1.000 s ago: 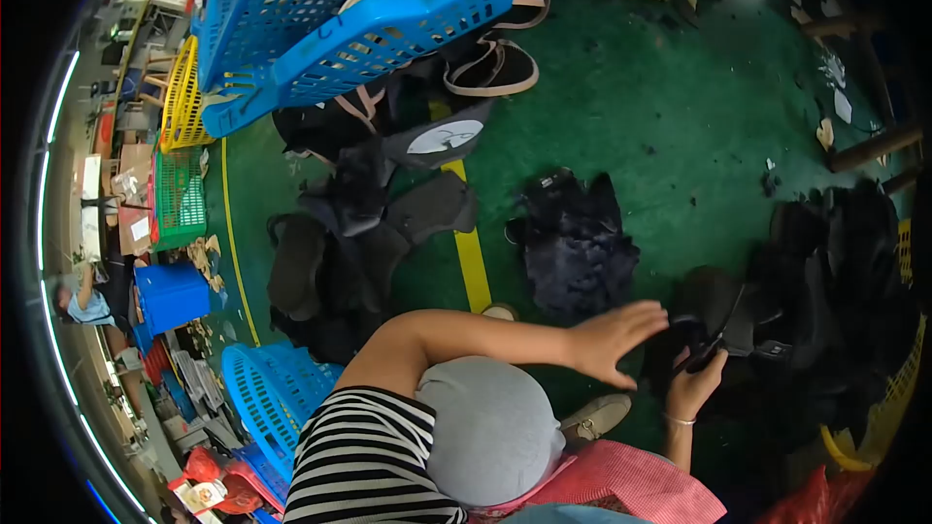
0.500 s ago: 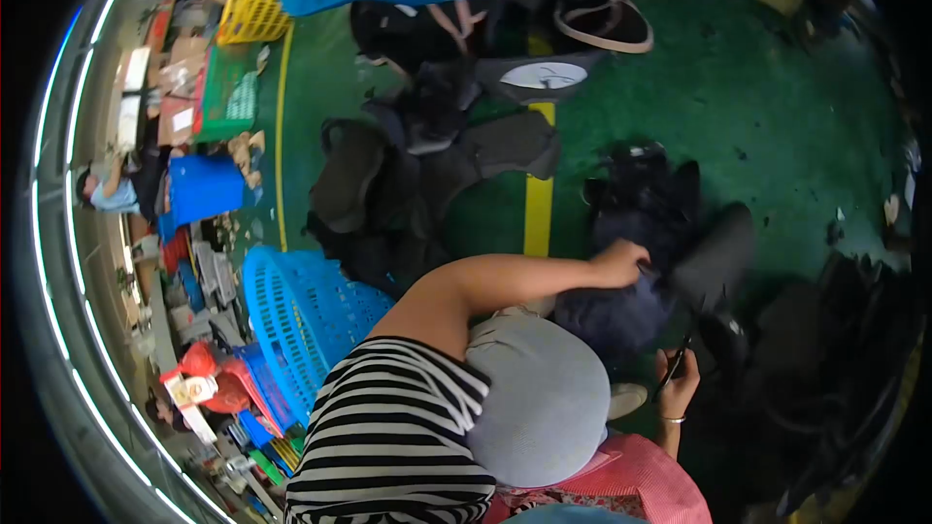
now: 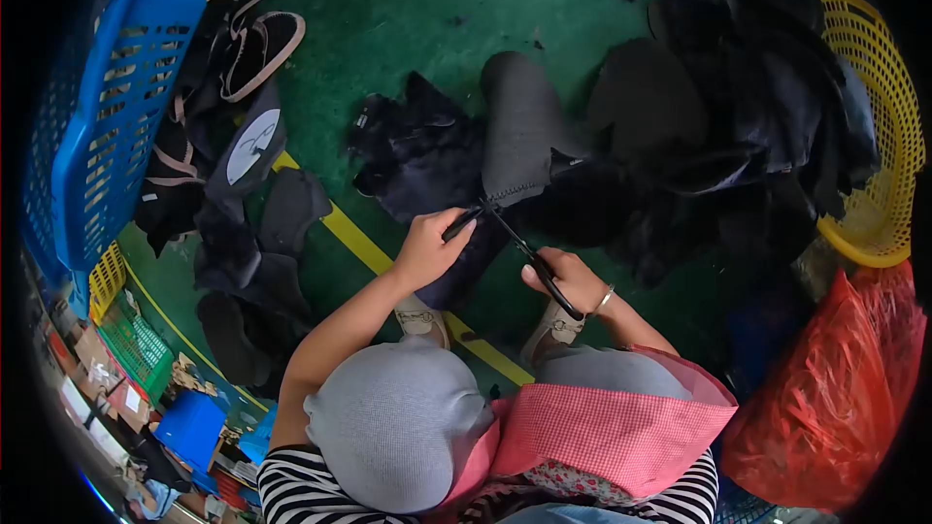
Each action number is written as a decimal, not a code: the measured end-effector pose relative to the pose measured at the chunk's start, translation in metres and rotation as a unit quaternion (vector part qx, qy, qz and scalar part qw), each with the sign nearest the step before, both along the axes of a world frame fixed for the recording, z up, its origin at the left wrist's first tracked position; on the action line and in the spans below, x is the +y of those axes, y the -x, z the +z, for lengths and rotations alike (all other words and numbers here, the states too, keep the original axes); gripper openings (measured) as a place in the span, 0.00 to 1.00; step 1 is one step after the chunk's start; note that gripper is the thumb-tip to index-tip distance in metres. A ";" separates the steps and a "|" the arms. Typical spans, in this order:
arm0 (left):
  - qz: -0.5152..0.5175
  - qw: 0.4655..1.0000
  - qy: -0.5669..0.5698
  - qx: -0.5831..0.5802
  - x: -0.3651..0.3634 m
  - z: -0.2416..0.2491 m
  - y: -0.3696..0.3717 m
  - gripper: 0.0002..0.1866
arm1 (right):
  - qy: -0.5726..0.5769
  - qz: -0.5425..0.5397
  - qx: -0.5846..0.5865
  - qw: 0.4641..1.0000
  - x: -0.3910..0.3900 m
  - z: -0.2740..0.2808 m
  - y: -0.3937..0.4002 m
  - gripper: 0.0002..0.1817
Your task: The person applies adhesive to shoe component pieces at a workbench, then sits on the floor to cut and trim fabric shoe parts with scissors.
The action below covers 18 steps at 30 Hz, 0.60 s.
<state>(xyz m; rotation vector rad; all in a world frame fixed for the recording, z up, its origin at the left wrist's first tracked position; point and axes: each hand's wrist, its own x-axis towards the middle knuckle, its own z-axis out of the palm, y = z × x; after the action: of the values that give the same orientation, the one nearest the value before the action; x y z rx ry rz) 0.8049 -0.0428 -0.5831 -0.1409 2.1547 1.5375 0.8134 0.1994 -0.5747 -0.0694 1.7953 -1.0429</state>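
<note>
My right hand is closed around the black handles of a pair of scissors. Their blades point up and left to the stitched lower end of a dark grey, sole-shaped piece. Zigzag stitching runs along that end. My left hand pinches a dark edge just left of the blade tips; whether it belongs to the grey piece or to the dark fluffy fabric underneath is hard to make out.
A heap of dark pieces lies at right, before a yellow basket and a red plastic bag. Blue basket and pink-edged dark pieces are at left. My knees and pink checked apron are below.
My view has swung round to the right, bringing the yellow basket and red bag in. My hands have come together, the scissors now reaching the grey piece's stitched end.
</note>
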 end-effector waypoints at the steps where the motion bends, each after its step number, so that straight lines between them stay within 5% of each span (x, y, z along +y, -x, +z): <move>1: -0.027 1.000 0.008 0.001 0.001 0.001 -0.001 0.09 | 0.002 -0.001 0.010 1.000 -0.002 -0.003 0.001 0.32; 5: -0.062 0.998 -0.012 0.022 0.006 -0.002 -0.012 0.08 | 0.028 -0.030 0.045 0.998 -0.012 -0.008 0.004 0.32; 7: -0.096 0.994 -0.005 0.043 0.004 -0.004 -0.012 0.08 | 0.022 -0.088 -0.068 0.993 -0.012 -0.009 0.007 0.31; 8: -0.097 0.987 0.082 0.097 -0.002 -0.011 -0.012 0.08 | 0.020 -0.093 -0.067 0.993 -0.008 -0.009 0.007 0.31; 10: -0.104 0.949 0.273 0.116 -0.022 -0.020 0.002 0.15 | 0.099 -0.095 0.061 0.989 0.005 -0.010 0.003 0.30; 12: -0.079 0.866 0.401 0.287 -0.032 -0.020 0.022 0.25 | 0.081 -0.154 0.019 0.985 0.018 -0.005 0.001 0.29; 13: -0.087 0.877 0.350 0.317 -0.029 -0.020 0.028 0.33 | 0.093 -0.226 -0.050 0.968 0.023 -0.006 -0.003 0.29; 15: -0.185 0.843 0.302 0.405 -0.001 -0.015 0.038 0.29 | 0.056 -0.282 -0.177 0.941 0.037 -0.005 0.000 0.31; 18: -0.345 0.718 0.346 0.495 0.041 -0.025 0.074 0.22 | 0.008 -0.266 -0.247 0.932 0.051 -0.025 0.002 0.36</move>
<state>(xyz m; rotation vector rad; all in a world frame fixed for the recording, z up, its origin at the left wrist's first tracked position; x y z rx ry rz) 0.7309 -0.0022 -0.6085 1.3846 2.8994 0.2340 0.8119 0.2500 -0.5999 0.6513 1.3608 -1.3096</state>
